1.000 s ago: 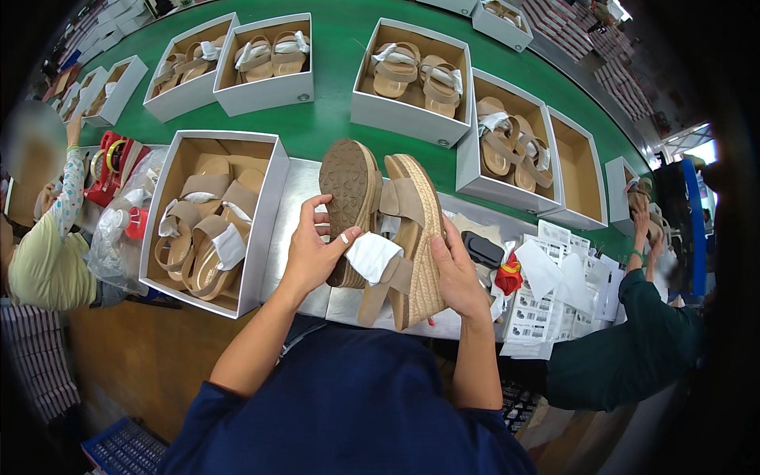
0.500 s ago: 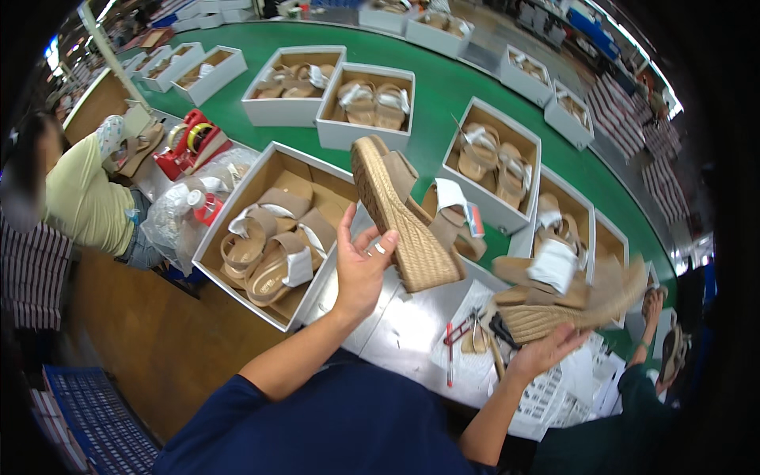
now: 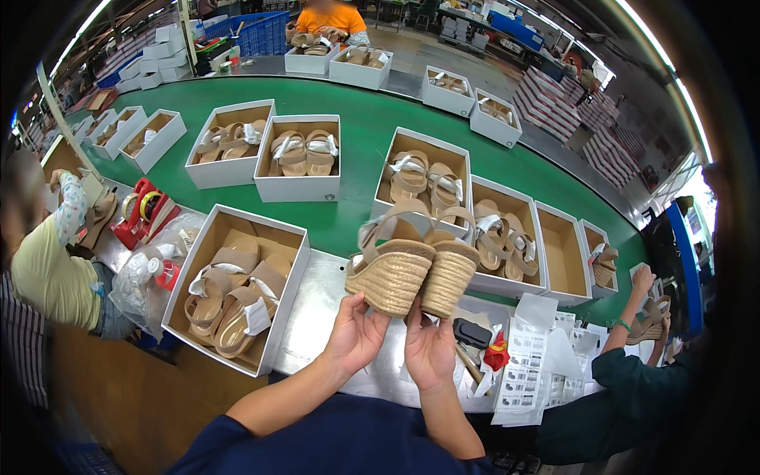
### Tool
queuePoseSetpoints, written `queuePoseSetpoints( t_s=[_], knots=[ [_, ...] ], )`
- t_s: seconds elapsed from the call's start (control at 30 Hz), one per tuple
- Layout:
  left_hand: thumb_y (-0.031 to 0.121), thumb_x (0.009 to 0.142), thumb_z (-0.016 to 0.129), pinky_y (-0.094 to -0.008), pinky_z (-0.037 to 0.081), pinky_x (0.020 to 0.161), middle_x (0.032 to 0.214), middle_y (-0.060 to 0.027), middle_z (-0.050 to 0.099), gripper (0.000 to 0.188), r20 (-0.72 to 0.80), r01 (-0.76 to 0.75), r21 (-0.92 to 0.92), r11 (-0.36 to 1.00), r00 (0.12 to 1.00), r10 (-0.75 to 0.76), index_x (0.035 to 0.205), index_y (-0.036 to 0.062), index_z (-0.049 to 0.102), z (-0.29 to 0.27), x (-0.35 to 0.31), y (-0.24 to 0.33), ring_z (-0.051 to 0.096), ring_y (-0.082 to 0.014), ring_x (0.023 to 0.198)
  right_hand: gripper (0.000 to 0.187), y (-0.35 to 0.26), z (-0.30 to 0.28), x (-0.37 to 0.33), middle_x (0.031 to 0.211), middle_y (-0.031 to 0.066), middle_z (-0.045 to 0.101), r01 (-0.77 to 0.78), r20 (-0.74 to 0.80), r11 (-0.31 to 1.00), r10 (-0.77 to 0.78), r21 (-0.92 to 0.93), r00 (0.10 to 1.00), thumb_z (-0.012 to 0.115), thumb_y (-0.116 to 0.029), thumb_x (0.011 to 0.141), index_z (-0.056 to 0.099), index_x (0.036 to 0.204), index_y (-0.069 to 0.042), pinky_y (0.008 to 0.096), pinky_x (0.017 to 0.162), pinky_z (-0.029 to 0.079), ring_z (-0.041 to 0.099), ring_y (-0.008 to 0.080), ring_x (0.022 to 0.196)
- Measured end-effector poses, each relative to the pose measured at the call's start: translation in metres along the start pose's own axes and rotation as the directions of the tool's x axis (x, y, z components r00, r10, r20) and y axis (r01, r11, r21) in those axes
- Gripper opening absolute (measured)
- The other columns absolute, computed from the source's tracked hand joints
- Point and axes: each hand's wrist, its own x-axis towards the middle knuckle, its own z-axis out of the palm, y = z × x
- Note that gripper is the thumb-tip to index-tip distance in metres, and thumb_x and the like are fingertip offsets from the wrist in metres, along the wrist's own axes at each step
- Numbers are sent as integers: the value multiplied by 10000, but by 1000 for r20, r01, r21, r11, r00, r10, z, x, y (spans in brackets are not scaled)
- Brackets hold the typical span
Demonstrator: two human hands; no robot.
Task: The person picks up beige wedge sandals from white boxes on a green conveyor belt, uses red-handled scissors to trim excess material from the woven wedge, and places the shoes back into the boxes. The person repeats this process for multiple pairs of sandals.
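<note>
The left hand (image 3: 356,340) is partly closed, its fingers curled against the lower part of the left wedge sandal (image 3: 392,277), which it holds from below. The right hand (image 3: 430,352) is likewise partly closed and grips the base of the right wedge sandal (image 3: 450,281). Both sandals are raised above the metal table (image 3: 317,305), side by side, with woven heels toward the wearer and straps uppermost. To the left, an open white shoebox (image 3: 289,317) contains another pair of beige sandals (image 3: 228,309) with white wrapping. To the right of the hands, a black case (image 3: 473,332), a red item (image 3: 496,353) and printed sheets (image 3: 524,368) lie on the table. Beyond, further open boxes (image 3: 298,190) stand on a green surface (image 3: 360,170).
</note>
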Motion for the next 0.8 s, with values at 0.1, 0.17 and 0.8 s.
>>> queuePoseSetpoints(
  t_s=[0.1, 0.17, 0.8],
  knots=[
    [190, 953, 557, -357, 473, 1078, 1325, -142, 550, 452, 43, 51, -91, 995, 998, -47, 1335, -6, 418, -5, -3, 1, 567, -249, 1216, 400, 2, -4, -6, 1349, 109, 550, -111, 42, 983, 106, 148, 993, 461, -288, 1041, 457, 1364, -51, 351, 1033, 515, 550, 236, 1240],
    [192, 945, 559, -356, 492, 1056, 1303, -164, 583, 438, 87, 100, -152, 983, 992, -88, 1314, -30, 476, -6, -5, 3, 585, -258, 1204, 399, 4, -1, -8, 1360, 101, 550, -98, 36, 983, 93, 156, 995, 451, -294, 1044, 465, 1364, -56, 341, 1009, 531, 560, 229, 1231],
    [293, 944, 548, -455, 387, 1112, 1432, -142, 498, 544, 437, 171, 204, 964, 865, -246, 1414, 40, 446, -20, -13, 46, 525, -274, 1279, 514, -30, -20, -23, 1353, 135, 568, -123, 239, 972, 169, -199, 956, 561, -357, 973, 485, 1393, -71, 438, 1045, 476, 565, 277, 1235]
  ],
)
